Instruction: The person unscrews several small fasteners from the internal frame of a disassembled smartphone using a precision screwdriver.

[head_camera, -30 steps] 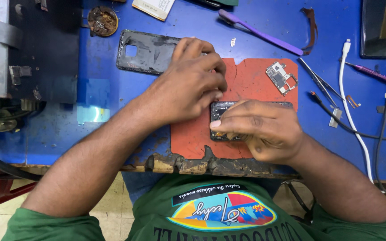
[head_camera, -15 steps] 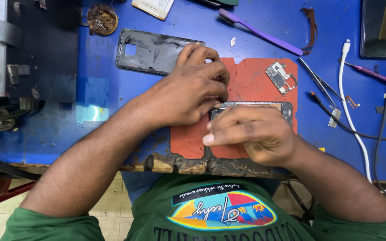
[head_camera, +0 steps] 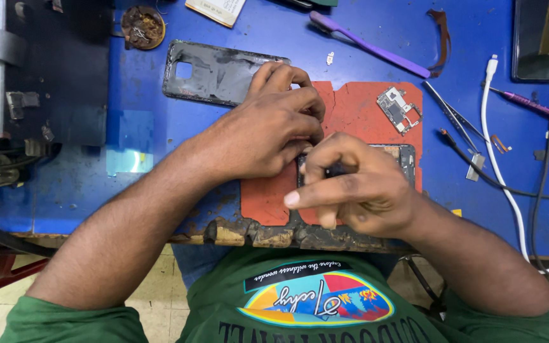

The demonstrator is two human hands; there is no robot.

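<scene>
A dark opened phone body (head_camera: 406, 159) lies on a worn red work mat (head_camera: 351, 111), mostly hidden under both hands. My left hand (head_camera: 263, 127) rests curled on the mat, its fingertips pressing the phone's left end. My right hand (head_camera: 351, 187) is bent over the phone's middle, fingers pinched together at its top face; whether they hold a small part I cannot tell. A small green-grey circuit board (head_camera: 399, 109) lies loose on the mat's far right corner.
A grey phone back cover (head_camera: 214, 71) lies behind my left hand. A purple pry tool (head_camera: 368, 44), tweezers (head_camera: 454, 121), a white cable (head_camera: 509, 171), a black phone (head_camera: 536, 38) and a black block (head_camera: 58, 70) sit on the blue table (head_camera: 147, 165).
My right hand has lifted and slid left over the phone, fingers now pinched together. My left hand has curled tighter at the phone's left end.
</scene>
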